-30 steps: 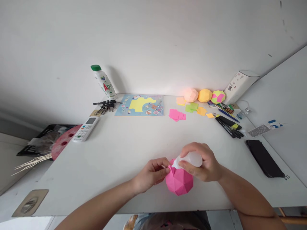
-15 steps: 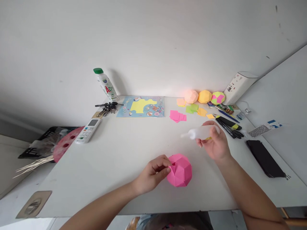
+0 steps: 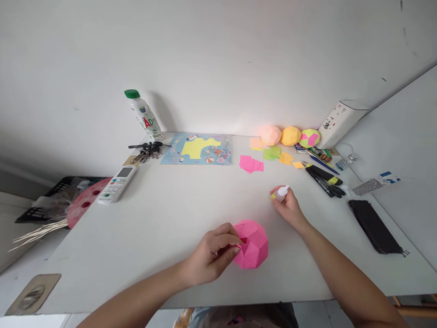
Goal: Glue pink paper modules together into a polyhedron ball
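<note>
A faceted pink paper ball [image 3: 255,246] rests near the front of the white table, with a small gap in its upper left side. The fingers of my left hand [image 3: 213,253] are closed in a pinch on the edge of that gap. To the right and farther back, my right hand [image 3: 288,209] is wrapped round a small white glue bottle [image 3: 280,193] with some yellow on it. Its white tip points up and to the right. Whether the bottle's base touches the table I cannot tell.
Pink paper squares [image 3: 251,164], green ones [image 3: 272,153] and three finished paper balls [image 3: 290,136] are at the back. Pens and scissors [image 3: 336,190] lie to the right, by a black pouch [image 3: 375,228]. Leftward are a picture sheet [image 3: 170,155], bottle [image 3: 145,116], keys [image 3: 150,150] and remote [image 3: 118,184].
My right hand has turned the glue bottle from lying sideways, tip to the left, to tip up, and moved slightly left. My left hand still pinches the ball; the whole view has shifted a little.
</note>
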{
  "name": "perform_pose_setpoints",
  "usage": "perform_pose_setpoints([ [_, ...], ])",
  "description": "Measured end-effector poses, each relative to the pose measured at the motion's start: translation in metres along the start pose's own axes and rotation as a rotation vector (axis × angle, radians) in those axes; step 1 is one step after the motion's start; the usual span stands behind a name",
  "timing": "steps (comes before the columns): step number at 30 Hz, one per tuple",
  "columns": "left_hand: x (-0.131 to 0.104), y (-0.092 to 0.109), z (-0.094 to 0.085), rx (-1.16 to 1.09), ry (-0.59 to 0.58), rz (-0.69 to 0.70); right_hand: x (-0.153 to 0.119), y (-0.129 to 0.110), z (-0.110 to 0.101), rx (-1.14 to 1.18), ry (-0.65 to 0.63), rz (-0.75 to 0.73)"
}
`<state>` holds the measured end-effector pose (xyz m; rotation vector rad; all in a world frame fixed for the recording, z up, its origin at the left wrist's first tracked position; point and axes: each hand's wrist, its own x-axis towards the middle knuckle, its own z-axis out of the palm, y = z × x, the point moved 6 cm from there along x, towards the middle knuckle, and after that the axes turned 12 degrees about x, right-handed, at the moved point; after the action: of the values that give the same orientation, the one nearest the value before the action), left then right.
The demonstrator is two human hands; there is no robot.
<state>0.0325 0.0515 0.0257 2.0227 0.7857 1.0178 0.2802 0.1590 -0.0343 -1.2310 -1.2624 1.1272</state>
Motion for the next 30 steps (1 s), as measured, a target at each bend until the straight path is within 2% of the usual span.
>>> perform_pose_setpoints([
  [8, -0.0026, 0.0014, 0.003, -0.001, -0.003, -0.009, -0.007, -0.0022, 0.006, -0.158, 0.015, -0.015],
  [20, -0.0046, 0.0024, 0.0054, 0.018, -0.007, -0.049, -0.0053, 0.0004, 0.0059, -0.2, 0.007, -0.039],
  [30, -0.0046, -0.0034, 0.0072, -0.038, -0.025, -0.145, -0.0031, 0.0022, 0.0074, -0.246, -0.014, -0.062],
])
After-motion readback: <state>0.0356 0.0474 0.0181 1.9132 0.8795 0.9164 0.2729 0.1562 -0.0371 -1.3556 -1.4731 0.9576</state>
